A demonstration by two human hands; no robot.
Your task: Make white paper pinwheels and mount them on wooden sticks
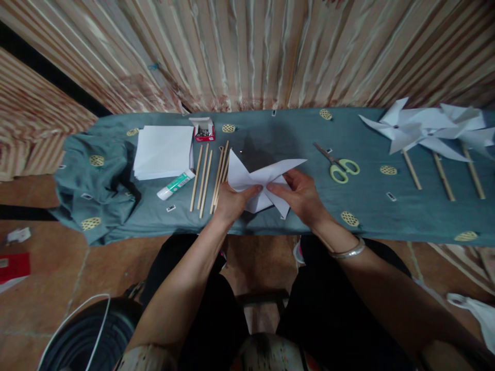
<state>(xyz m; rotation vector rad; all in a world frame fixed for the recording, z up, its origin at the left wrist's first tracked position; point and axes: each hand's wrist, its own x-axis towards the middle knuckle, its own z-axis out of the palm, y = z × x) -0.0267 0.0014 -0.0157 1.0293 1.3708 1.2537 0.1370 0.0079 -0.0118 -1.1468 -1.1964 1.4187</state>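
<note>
A white paper pinwheel (247, 178) without a stick is held up just above the cloth near the front edge. My left hand (234, 200) grips its left side, thumb pressed close to the centre. On the right side my right hand (301, 196) pinches it, its thumb also near the middle and the fingers behind the paper. Several wooden sticks (201, 178) lie just left of my left hand. Green-handled scissors (338, 165) rest to the right of my right hand. Whatever lies beneath the thumbs is hidden.
Left on the cloth-covered table (371, 206) are a stack of white paper (164, 152), a glue stick (176, 184) and an open red box (203, 131) of small metal pieces. Several finished pinwheels (410, 129) on sticks lie at the right. A pleated curtain (247, 56) hangs behind.
</note>
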